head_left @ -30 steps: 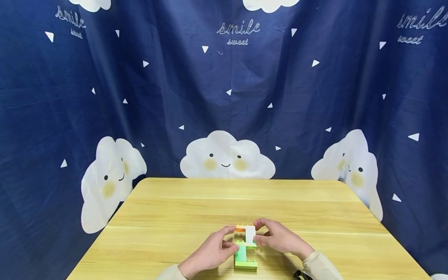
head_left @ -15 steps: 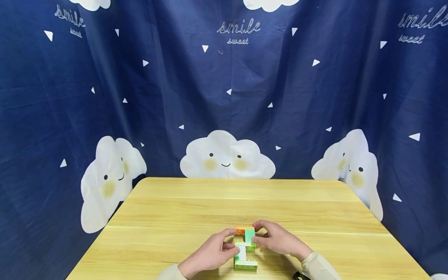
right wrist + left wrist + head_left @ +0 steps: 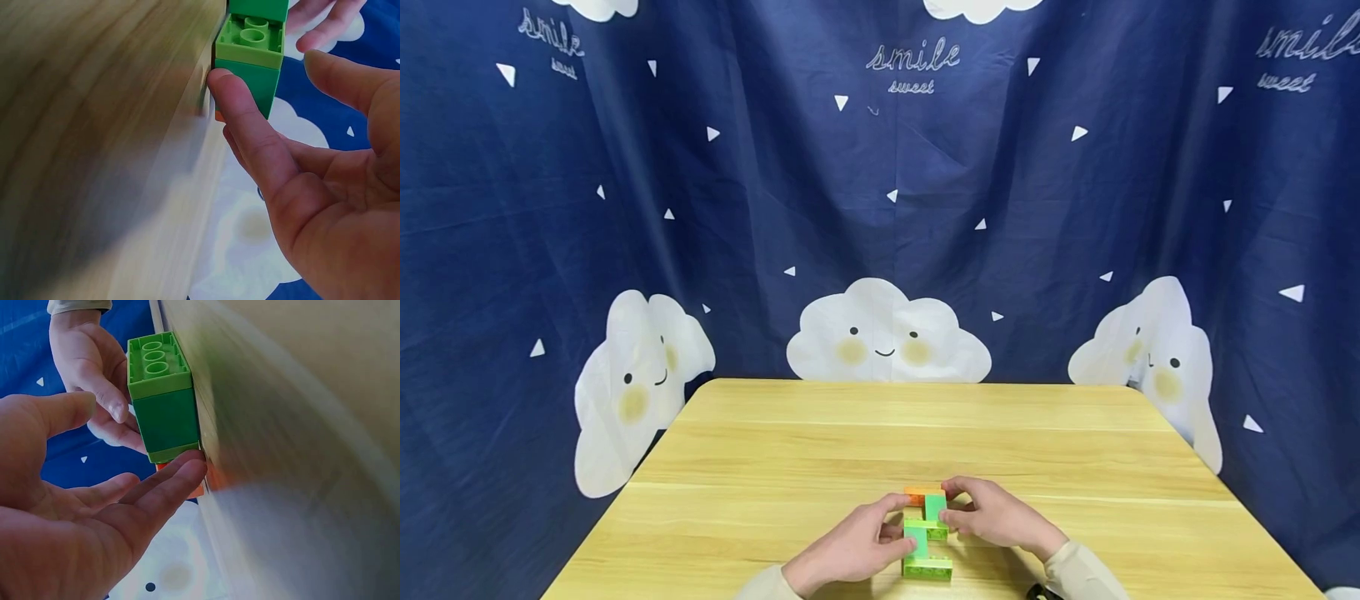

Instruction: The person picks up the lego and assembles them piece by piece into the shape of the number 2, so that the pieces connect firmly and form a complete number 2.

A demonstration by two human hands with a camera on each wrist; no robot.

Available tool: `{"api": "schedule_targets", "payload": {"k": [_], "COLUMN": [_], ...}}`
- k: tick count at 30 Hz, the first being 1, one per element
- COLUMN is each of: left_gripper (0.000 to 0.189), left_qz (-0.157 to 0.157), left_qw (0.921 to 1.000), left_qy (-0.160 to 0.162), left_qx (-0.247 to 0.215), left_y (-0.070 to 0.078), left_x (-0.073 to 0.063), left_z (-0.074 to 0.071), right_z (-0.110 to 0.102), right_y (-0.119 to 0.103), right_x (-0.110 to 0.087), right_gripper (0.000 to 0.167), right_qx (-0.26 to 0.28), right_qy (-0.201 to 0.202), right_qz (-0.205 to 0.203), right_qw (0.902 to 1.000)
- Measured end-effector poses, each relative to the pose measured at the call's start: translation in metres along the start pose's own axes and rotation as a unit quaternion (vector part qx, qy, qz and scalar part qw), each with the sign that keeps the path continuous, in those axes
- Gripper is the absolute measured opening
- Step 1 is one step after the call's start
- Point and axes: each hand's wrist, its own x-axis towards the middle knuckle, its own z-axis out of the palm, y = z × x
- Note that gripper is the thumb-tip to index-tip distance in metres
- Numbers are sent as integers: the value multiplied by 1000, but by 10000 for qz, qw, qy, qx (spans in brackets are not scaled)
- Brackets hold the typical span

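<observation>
A zigzag of joined toy building blocks stands on edge on the table. It has an orange block (image 3: 916, 499) at the far end, a green block (image 3: 935, 505), a lime block (image 3: 936, 533), a second green block (image 3: 917, 533) and another lime block (image 3: 927, 570) nearest me. My left hand (image 3: 856, 543) is at its left side, index fingertip beside the orange block. In the left wrist view, that thumb is apart from the blocks. On the other side, my right hand (image 3: 1000, 518) has its index fingertip at the orange block's end; its fingers stretch along the blocks in the right wrist view.
The wooden table (image 3: 820, 442) extends beyond the hands to its far edge. A navy curtain (image 3: 895, 225) with white clouds hangs around the back and sides. A black object (image 3: 1043, 592) shows by the right sleeve.
Both hands and the far end of the blocks have shifted slightly toward me. The tall block faces, pale a second ago, now show green. The nearest lime block stays in about the same spot.
</observation>
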Motion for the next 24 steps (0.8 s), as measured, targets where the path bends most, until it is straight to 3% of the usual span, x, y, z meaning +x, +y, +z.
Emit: {"api": "schedule_targets", "payload": {"k": [24], "left_gripper": [60], "left_qz": [108], "left_qw": [9995], "left_qy": [-54], "left_qx": [298], "left_y": [-2], "left_x": [-1], "left_z": [0], "right_z": [1], "right_y": [1], "right_x": [0], "right_gripper": [62], "right_qx": [96], "right_qy": [14], "right_qz": [128], "right_qw": [9999]}}
